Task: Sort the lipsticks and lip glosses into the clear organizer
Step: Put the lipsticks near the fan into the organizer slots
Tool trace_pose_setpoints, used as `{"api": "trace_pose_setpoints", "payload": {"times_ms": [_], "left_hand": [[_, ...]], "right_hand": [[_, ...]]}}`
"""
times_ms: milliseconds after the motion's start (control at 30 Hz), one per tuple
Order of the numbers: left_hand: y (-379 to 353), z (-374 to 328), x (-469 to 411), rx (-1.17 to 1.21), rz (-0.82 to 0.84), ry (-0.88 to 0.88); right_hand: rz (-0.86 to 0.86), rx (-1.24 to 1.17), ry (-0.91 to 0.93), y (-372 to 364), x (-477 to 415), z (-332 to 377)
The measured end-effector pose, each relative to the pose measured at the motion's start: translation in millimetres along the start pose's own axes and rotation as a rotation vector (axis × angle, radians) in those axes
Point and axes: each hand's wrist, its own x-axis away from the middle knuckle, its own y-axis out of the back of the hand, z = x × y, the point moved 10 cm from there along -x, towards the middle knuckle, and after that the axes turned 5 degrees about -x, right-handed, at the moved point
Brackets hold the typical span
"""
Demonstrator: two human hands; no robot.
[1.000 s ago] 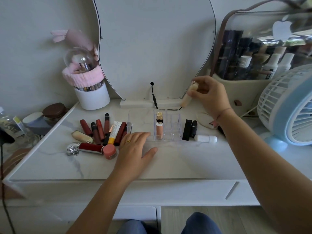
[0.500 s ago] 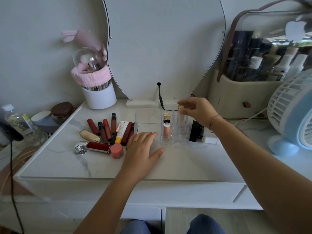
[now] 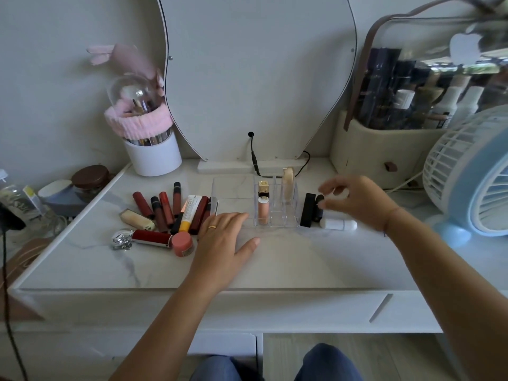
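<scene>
Left hand [image 3: 222, 243] lies flat on the marble-patterned dressing table [image 3: 302, 265], fingers straight and slightly spread, holding nothing, its fingertips at the front left corner of the clear organizer [image 3: 277, 215]. Right hand [image 3: 357, 202] hovers at the organizer's right side with loosely curled, empty fingers; its thumb is just beside the rounded black lipstick [image 3: 319, 213], and contact cannot be judged. The organizer stands at mid-table toward the rear edge and holds three upright items: a gold-capped lipstick [image 3: 263, 187] in the rear left cell, a peach tube [image 3: 263, 211] in the cell in front of it, and a cream lip gloss [image 3: 287, 184] in a rear right cell. Right of the organizer are three loose items: a square black lipstick [image 3: 308, 210] upright, the rounded black one beside it, and a white tube [image 3: 338, 224] lying flat. Toward the left edge lies a pile: at least five dark-red tubes [image 3: 166, 206], one yellow-and-white tube [image 3: 189, 213], one beige gloss [image 3: 136, 219], one red lipstick with a silver cap [image 3: 151, 237] and one pink-capped tube [image 3: 182, 243].
</scene>
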Motion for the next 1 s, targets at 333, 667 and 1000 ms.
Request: {"api": "trace_pose_setpoints", "payload": {"times_ms": [333, 667, 1000], "left_hand": [[-1, 1, 0, -0.015, 0.028, 0.008], [-1, 2, -1, -0.019, 0.022, 0.01], [0, 1, 0, 0.003, 0.012, 0.013]], "right_hand": [[0.094, 0.224, -0.106, -20, 31, -26], [-0.234, -0.473, -0.022, 6, 7, 19], [-0.349, -0.401, -0.059, -20, -17, 31]]}}
